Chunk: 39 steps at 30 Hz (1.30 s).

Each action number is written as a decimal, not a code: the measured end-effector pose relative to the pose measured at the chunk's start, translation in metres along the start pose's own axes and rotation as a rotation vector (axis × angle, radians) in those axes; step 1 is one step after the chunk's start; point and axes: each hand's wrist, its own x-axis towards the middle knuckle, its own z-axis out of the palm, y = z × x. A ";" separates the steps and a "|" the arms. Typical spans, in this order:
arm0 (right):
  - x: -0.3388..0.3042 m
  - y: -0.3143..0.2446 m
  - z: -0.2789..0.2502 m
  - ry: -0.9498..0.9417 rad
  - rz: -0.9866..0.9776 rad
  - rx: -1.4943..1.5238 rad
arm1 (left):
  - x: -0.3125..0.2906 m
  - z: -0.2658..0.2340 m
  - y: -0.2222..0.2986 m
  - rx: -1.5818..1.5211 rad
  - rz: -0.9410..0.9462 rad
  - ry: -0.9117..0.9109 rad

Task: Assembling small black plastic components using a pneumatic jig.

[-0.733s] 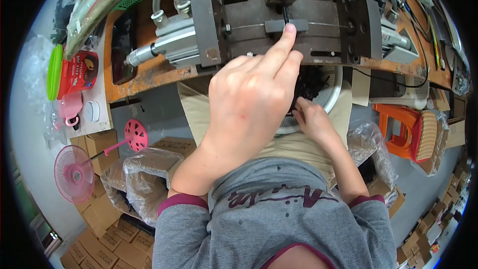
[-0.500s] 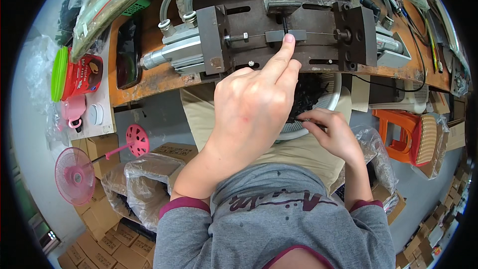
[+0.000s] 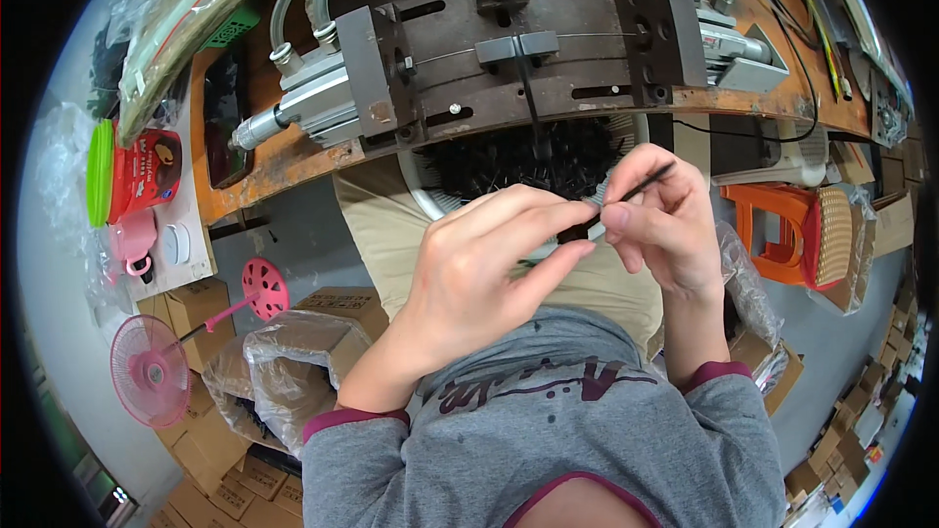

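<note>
My right hand (image 3: 670,225) pinches a thin black strip (image 3: 650,182) between thumb and fingers, in front of my lap. Close beside it is my left hand (image 3: 479,264), its index fingertip at the strip's lower end and its thumb held apart. Beyond both hands, two small grey blocks (image 3: 497,50) on thin rods sit near each other on the dark metal fixture (image 3: 450,64). Another long black piece (image 3: 529,93), blurred, reaches from between the blocks toward a white basket (image 3: 421,186), which holds many black pieces.
Silver air cylinders (image 3: 318,98) with clear hoses flank the fixture on the wooden bench (image 3: 284,181). At left are a red tub (image 3: 152,171), a pink fan (image 3: 150,372) and a plastic-lined carton (image 3: 293,352). An orange stool (image 3: 773,235) stands at right.
My left hand has drawn back from the grey blocks toward my right hand. My right hand has risen from the basket with a black strip. Another black piece now extends below the blocks.
</note>
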 end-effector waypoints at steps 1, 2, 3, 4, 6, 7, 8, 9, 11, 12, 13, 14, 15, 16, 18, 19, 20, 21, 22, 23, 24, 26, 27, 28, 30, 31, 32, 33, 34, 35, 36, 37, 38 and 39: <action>0.001 -0.002 0.001 -0.016 0.027 0.010 | -0.001 -0.001 0.003 -0.080 -0.070 -0.013; 0.001 -0.002 0.001 -0.009 0.013 0.008 | -0.001 -0.001 0.005 -0.160 -0.140 -0.026; 0.002 0.000 0.002 -0.002 -0.003 0.006 | -0.002 0.000 0.005 -0.217 -0.157 -0.030; 0.003 0.001 0.002 0.005 -0.018 0.004 | -0.002 0.000 0.004 -0.273 -0.173 -0.033; 0.002 0.003 0.001 -0.005 -0.022 0.008 | -0.003 0.001 0.002 -0.358 -0.205 -0.042; 0.002 0.003 0.001 -0.008 -0.023 0.010 | -0.004 0.001 0.002 -0.386 -0.221 -0.046; 0.002 0.003 0.002 -0.008 -0.029 0.011 | -0.005 0.001 0.002 -0.415 -0.237 -0.051; 0.002 0.003 0.004 -0.008 -0.037 0.013 | -0.006 0.001 0.003 -0.429 -0.251 -0.051; 0.001 0.003 0.006 -0.007 -0.047 0.014 | -0.007 0.000 0.005 -0.457 -0.279 -0.051; 0.002 0.004 0.007 -0.008 -0.052 0.015 | -0.007 0.000 0.005 -0.451 -0.283 -0.056; 0.002 0.004 0.007 -0.009 -0.056 0.015 | -0.008 0.000 0.005 -0.444 -0.287 -0.062; 0.002 0.004 0.007 -0.001 -0.051 0.009 | -0.008 0.000 0.006 -0.437 -0.291 -0.067; 0.002 0.004 0.007 0.006 -0.044 0.004 | -0.008 0.000 0.008 -0.428 -0.293 -0.054; 0.002 0.004 0.007 0.012 -0.038 -0.002 | -0.007 0.000 0.011 -0.418 -0.294 -0.042; 0.003 0.003 0.007 0.038 -0.039 0.000 | -0.006 0.000 0.016 -0.330 -0.255 -0.010; 0.003 0.003 0.008 0.051 -0.040 0.000 | -0.007 0.000 0.017 -0.252 -0.215 0.009; 0.003 0.003 0.008 0.056 -0.032 0.021 | -0.007 0.000 0.018 -0.173 -0.174 0.029; 0.003 0.003 0.008 0.063 -0.026 0.041 | -0.007 0.000 0.016 -0.125 -0.080 0.027; 0.003 0.002 0.008 0.068 -0.020 0.061 | -0.008 -0.001 0.012 -0.077 0.014 0.025; 0.003 0.003 0.009 0.061 -0.035 0.045 | -0.009 -0.001 0.009 -0.029 0.108 0.024; 0.003 0.005 0.011 0.048 -0.050 0.030 | -0.010 -0.001 0.009 -0.020 0.125 0.036; 0.005 0.003 0.015 0.058 -0.067 0.032 | -0.011 0.000 0.009 -0.001 0.158 0.060; 0.006 -0.001 0.018 0.077 -0.068 0.051 | -0.012 0.000 0.010 0.005 0.159 0.056; 0.007 -0.004 0.020 0.097 -0.069 0.070 | -0.012 -0.001 0.011 0.010 0.160 0.052; 0.009 -0.002 0.015 0.102 -0.140 -0.051 | -0.012 -0.001 0.013 0.019 0.164 0.039; 0.009 -0.003 0.015 0.098 -0.166 -0.084 | -0.012 -0.002 0.013 0.022 0.168 0.030; 0.009 -0.003 0.015 0.095 -0.192 -0.117 | -0.012 -0.002 0.014 0.025 0.171 0.021; 0.009 -0.005 0.018 0.105 -0.183 -0.102 | -0.012 -0.001 0.014 0.020 0.180 0.029; 0.009 -0.005 0.018 0.111 -0.186 -0.088 | -0.012 0.000 0.014 0.015 0.189 0.038; 0.009 -0.006 0.018 0.118 -0.190 -0.074 | -0.012 0.001 0.014 0.010 0.199 0.047; 0.011 -0.007 0.019 0.114 -0.198 -0.061 | -0.012 0.003 0.014 0.116 0.250 0.072; 0.011 -0.007 0.024 0.150 -0.248 -0.053 | -0.014 0.007 0.014 0.223 0.301 0.098; 0.007 -0.005 0.029 0.185 -0.299 -0.046 | -0.015 0.012 0.015 0.332 0.351 0.127; 0.006 -0.004 0.035 0.212 -0.357 -0.069 | -0.014 0.013 0.016 0.305 0.397 0.150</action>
